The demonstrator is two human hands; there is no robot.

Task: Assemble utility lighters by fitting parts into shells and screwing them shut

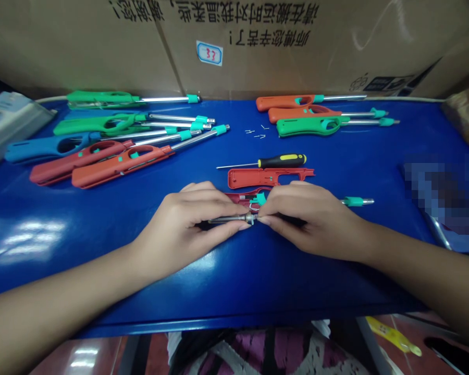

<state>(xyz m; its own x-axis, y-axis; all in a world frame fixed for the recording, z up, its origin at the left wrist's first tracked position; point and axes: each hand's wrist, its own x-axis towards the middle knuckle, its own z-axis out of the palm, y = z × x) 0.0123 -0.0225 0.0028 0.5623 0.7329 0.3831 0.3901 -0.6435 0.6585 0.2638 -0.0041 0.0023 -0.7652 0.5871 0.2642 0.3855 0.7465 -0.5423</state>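
Two bare hands at work over a glossy blue tabletop (234, 291): the left hand (203, 221) has thumb and fingers clamped on a slim, metallic, rod-like part (232, 219), held crosswise near the table's middle, while the thumb and forefinger of the right hand (310, 221) are pinched together on its right end; just behind lie a red plastic lighter shell (238, 198) with a teal trigger piece (260, 199), partly hidden by the hands, and a loose red plastic shell half (250, 178); farther back, a black-and-yellow-handled screwdriver (283, 161) and small silver screws (261, 136); at left, several green, blue, red and orange stick lighters (97, 125); at right, two orange lighters (287, 113) and a green one (297, 126)
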